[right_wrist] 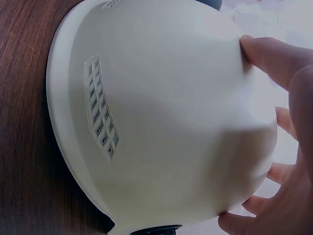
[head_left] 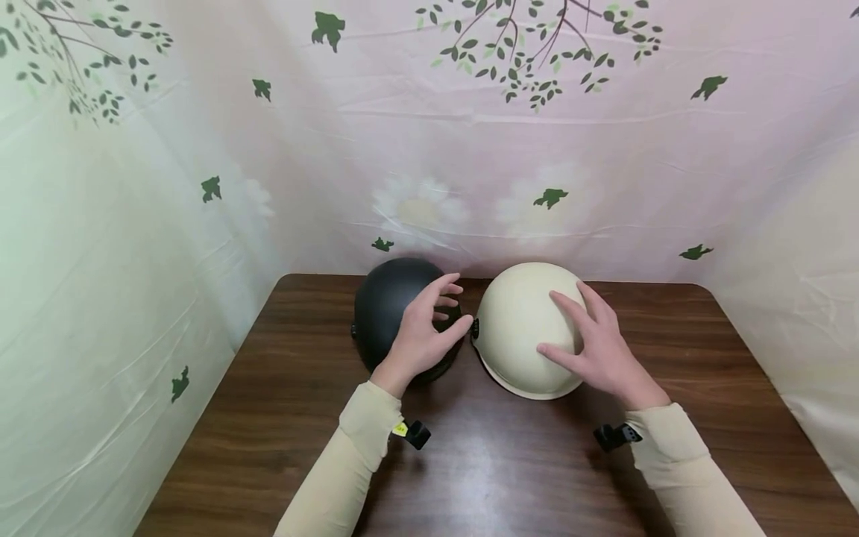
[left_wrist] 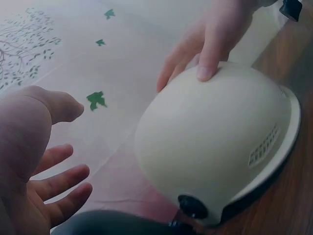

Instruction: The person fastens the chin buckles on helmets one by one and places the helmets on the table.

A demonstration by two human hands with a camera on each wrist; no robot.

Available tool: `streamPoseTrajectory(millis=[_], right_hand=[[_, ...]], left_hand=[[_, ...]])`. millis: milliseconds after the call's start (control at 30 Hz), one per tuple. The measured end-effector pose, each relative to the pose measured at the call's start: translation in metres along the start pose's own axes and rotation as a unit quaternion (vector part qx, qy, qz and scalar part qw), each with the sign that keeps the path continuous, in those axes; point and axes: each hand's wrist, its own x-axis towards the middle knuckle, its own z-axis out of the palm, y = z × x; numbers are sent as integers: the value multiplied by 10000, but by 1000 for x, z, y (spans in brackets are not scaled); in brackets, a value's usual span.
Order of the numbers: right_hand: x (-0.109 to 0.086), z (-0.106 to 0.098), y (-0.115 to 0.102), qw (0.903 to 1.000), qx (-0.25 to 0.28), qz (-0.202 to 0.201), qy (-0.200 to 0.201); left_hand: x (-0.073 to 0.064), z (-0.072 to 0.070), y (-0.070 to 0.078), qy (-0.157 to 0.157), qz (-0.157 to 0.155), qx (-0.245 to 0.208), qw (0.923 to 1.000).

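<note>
Two helmets sit side by side on the table, domes up. My left hand (head_left: 426, 328) is in front of the black helmet (head_left: 382, 309), its fingers bent loosely and thumb apart, holding nothing. The left wrist view shows space between that hand's thumb and fingers. Over the right side of the cream helmet (head_left: 520, 321) my right hand (head_left: 600, 347) spreads its thumb and fingers, fingertips against the smooth shell. Seen from the right wrist, the thumb (right_wrist: 269, 56) touches one side of the dome and the fingers (right_wrist: 237, 223) lie along its far edge. A latticed vent (right_wrist: 100, 110) marks the shell near the rim.
The brown wooden table (head_left: 470, 477) ends at a back edge just behind the helmets. Pale cloth walls (head_left: 436, 149) printed with leaves and flowers enclose the back and sides. A small black device (head_left: 417, 434) hangs at the left wrist, another (head_left: 616, 437) at the right.
</note>
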Motion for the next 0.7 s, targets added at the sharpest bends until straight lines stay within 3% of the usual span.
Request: streamPoseTrajectory(millis=[200,433,700], right_hand=[[1,1,2,10000,-7,71,-11],[7,-1,5,9999,102,57,58],[5,-1,11,9996,147,226,-59]], left_hand=[[-14,-19,-9,196,52,27,9998],[-30,-51,-17,478,248,126,9985],[-52,-80,-27,763,109,323,9965]])
